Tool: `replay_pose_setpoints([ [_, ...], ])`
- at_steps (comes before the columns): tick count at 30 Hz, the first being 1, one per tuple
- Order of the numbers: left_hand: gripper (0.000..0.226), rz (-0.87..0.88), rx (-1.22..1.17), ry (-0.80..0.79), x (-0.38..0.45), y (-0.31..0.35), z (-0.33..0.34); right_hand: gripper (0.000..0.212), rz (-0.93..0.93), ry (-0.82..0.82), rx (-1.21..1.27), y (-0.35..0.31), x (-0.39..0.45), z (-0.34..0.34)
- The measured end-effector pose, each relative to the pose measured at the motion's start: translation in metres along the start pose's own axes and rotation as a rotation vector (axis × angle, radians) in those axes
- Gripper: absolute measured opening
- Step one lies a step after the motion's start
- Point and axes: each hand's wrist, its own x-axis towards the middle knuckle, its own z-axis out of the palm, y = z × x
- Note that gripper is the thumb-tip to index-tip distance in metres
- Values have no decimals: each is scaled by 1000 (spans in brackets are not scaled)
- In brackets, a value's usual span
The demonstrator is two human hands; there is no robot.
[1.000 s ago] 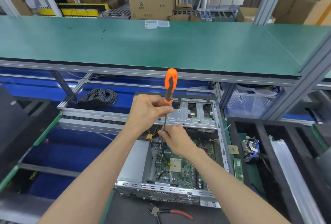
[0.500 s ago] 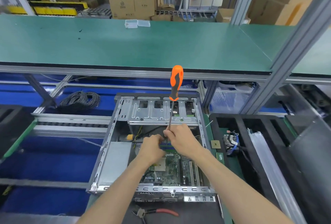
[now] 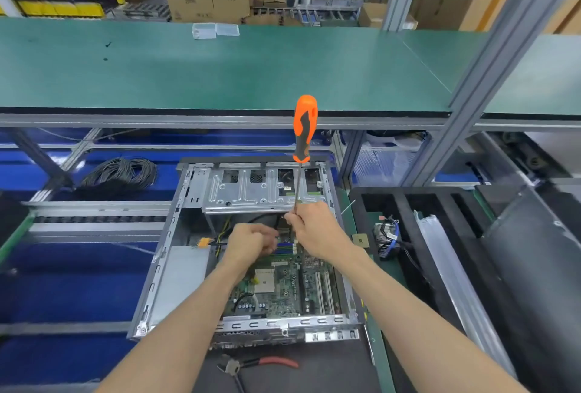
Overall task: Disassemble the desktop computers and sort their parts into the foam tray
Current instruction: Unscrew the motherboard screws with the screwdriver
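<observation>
the screwdriver (image 3: 304, 128) handle is bright orange with a dark grey stripe; the computer case (image 3: 251, 191) is bare silver metal around a green motherboard (image 3: 283, 285); the pliers (image 3: 251, 364) at the near edge have red grips; the far bench (image 3: 220, 71) is flat green; the foam tray (image 3: 408, 204) on the right is black

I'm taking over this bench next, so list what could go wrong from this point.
1. The right hand pinches the screwdriver low on its shaft, with the heavy handle high above; it may tip or slip onto the motherboard.
2. The left hand works close beside the tip, so a slip could jab it.
3. The pliers lie by the bench's near edge and could get knocked off.
</observation>
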Motion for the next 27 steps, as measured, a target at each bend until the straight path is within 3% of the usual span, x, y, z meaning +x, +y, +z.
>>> replay_pose_setpoints([
  [2,31,-35,-329,-29,-4,14,-2,41,50,-27,-7,6,-3,3],
  [4,28,-14,-503,-68,-9,30,-5,40,85,-37,2,9,-6,5],
  [9,16,280,-345,-154,-17,73,-5,35,115,-108,8,7,-4,-2],
  [11,16,324,-377,-166,-18,89,-1,35,131,-122,7,5,-3,-3],
  [13,18,196,-686,-96,-18,100,-1,37,147,-116,3,4,-4,-3],
  [16,21,-55,-1461,62,-18,92,0,38,180,-107,11,4,-6,-1],
  [18,23,-138,-1716,145,-20,76,3,37,188,-107,11,4,-6,-1],
  [20,26,-237,-1671,158,-21,63,7,36,191,-107,13,4,-6,0],
  [22,28,-282,-1430,143,-21,60,8,37,207,-109,11,5,-5,0],
  [25,32,-57,-902,67,-18,68,0,38,231,-119,-17,5,-3,5],
  [27,15,175,-637,-81,-18,77,-5,36,235,-126,-44,5,-2,9],
])
